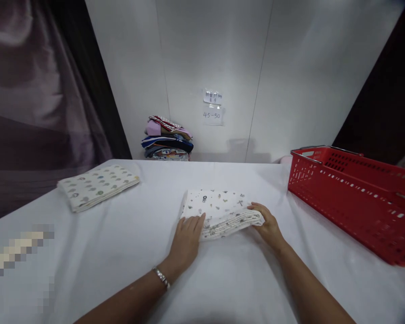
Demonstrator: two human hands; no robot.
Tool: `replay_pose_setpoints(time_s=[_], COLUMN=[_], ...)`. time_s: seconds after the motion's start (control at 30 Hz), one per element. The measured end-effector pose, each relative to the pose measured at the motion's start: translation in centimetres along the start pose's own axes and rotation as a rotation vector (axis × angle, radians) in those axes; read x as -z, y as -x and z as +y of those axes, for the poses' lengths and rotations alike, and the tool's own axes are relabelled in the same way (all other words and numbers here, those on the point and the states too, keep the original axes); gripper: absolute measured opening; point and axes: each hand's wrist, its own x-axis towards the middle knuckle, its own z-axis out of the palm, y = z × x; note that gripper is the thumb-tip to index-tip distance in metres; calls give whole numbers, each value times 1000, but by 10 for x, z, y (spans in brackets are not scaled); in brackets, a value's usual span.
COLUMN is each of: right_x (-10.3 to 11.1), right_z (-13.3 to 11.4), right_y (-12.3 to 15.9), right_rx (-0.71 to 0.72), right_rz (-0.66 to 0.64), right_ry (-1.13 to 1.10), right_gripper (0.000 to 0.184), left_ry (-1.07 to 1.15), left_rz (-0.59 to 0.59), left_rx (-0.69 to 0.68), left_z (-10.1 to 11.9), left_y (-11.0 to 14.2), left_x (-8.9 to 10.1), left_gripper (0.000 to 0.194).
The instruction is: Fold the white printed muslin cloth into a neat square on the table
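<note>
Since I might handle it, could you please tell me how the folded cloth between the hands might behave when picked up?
The folded cloth is probably floppy, as its folds curve by the right hand. Its stacked layers, visible along the near edge, might slip apart. Being flat, it seems unlikely to roll.

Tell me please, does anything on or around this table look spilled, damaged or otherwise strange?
I see no spill or damage. One oddity: a blocky, pixelated patch at the picture's lower left, hiding detail. Also, the fabric stack at the far edge of the table looks untidy, its layers jutting out unevenly.
</note>
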Motion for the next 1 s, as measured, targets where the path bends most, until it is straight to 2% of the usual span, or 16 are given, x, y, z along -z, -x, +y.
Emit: replay_pose_setpoints(time_s=[0.2, 0.37, 0.47, 0.6, 0.67, 0.73, 0.83, 0.9, 1.0], right_x=[-2, 1, 7, 20, 30, 41, 53, 51, 28], right_z=[0, -11, -25, -44, -54, -65, -76, -76, -56], right_y=[2, 1, 0, -9, -19, -32, -54, -65, -74], right_rx=[-58, -129, -190, -320, -333, -338, -448, -568, -749], right_rz=[1, 44, 74, 162, 190, 165, 72, -21, -184], right_ry=[-50, -139, -202, -352, -415, -456, -527, -593, -651], right_gripper=[35, 38, 40, 39, 38, 38, 39, 39, 37], left_ry=[-38, 18, 75, 228, 339, 477, 737, 888, 1003], left_rz=[51, 184, 285, 389, 419, 425, 358, 264, 52], left_rx=[17, -65, -121, -117, -61, 31, 215, 348, 561], left_z=[-19, -32, -43, -53, -54, -55, -61, -69, -85], left_y=[10, 7, 2, -6, -11, -19, -35, -48, -66], left_x=[6, 17, 35, 76, 100, 123, 142, 136, 98], left_gripper=[66, 67, 65, 61, 60, 61, 65, 65, 61])
